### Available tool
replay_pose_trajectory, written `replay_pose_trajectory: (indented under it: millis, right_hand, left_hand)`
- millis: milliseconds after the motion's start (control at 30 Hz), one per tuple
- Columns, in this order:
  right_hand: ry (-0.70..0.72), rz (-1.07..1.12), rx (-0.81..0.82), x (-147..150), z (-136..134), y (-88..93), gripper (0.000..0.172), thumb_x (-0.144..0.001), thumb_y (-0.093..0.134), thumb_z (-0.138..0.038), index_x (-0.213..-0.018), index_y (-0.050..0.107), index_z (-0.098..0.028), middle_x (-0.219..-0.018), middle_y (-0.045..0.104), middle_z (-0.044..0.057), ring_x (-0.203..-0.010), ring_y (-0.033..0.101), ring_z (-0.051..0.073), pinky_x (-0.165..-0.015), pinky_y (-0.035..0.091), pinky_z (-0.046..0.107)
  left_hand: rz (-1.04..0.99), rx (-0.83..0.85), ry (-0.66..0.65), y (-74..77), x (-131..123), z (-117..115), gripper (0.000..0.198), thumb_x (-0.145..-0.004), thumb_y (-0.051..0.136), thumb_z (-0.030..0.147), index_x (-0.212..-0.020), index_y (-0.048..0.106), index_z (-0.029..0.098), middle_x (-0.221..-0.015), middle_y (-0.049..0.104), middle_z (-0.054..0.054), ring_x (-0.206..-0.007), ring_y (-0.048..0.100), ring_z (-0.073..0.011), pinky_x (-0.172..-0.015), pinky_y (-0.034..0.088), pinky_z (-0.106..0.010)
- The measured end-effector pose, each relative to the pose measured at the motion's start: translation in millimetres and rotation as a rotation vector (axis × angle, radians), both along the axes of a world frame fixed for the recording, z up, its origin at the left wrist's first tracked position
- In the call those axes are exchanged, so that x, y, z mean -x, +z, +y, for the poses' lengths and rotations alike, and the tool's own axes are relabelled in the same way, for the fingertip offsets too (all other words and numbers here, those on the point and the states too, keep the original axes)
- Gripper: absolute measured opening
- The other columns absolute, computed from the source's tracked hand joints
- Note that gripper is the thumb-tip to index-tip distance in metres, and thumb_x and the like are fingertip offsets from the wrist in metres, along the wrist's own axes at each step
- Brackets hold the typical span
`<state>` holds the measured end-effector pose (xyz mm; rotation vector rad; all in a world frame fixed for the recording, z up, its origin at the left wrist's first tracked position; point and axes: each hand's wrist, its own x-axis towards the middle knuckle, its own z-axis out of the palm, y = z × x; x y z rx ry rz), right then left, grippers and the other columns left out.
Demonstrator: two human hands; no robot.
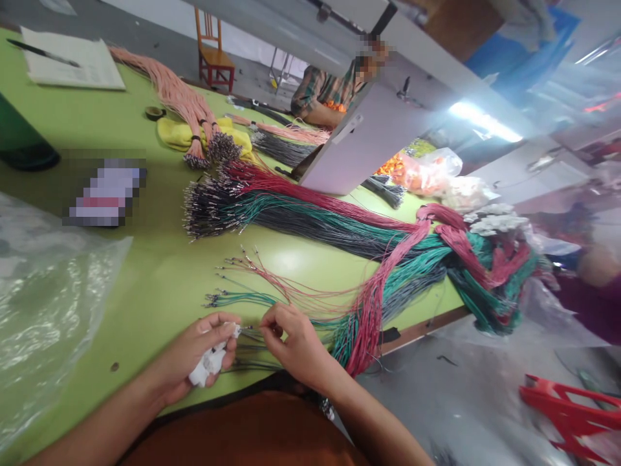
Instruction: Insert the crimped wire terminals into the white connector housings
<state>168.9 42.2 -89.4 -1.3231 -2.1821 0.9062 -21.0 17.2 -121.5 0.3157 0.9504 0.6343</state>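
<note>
My left hand (pixel 206 349) is closed around several small white plastic connectors (pixel 208 366), one of them pinched at the thumb and fingertip. Just right of it, my right hand (pixel 291 336) pinches a thin wire with a metal terminal (pixel 248 327) pointing at that connector. Whether the terminal is inside the connector I cannot tell. Loose red wires (pixel 272 275) and green wires (pixel 237 298) with metal ends fan out beyond my hands. They run from a thick bundle of red, green and grey wires (pixel 378 298) on the right.
A large wire bundle (pixel 291 207) lies across the green table (pixel 160 272). Pink wires (pixel 165 84), a yellow cloth (pixel 177 134), a phone (pixel 107 194) and a plastic bag (pixel 43 310) lie around. A panel (pixel 363 136) stands across the table, with a person (pixel 315 97) behind it.
</note>
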Motion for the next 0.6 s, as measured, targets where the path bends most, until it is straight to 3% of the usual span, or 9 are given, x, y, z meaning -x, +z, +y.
replay_pose_trajectory:
  millis: [233,600]
  right_hand:
    - [0.051,-0.123,-0.032,1.1,1.3,2.4,0.016,-0.082,0.049,-0.01,-0.069,0.055,-0.017,-0.065,0.06,-0.001,-0.059,0.05,0.01,-0.071,0.035,0.026]
    - [0.128,-0.101,0.021,0.0,7.4,0.6,0.015,-0.079,0.051,-0.007,-0.069,0.057,-0.016,-0.063,0.06,-0.003,-0.055,0.049,0.008,-0.069,0.034,0.025]
  left_hand:
    - [0.008,0.009,-0.006,1.9,-0.1,0.6,0.031,-0.076,0.067,0.036,-0.097,0.053,0.018,-0.062,0.055,0.004,-0.043,0.049,-0.0071,-0.029,0.036,-0.013]
    - [0.005,0.012,-0.016,-0.1,0.3,0.2,0.031,-0.078,0.065,0.038,-0.099,0.053,0.018,-0.061,0.056,0.004,-0.042,0.049,-0.0073,-0.029,0.036,-0.013]
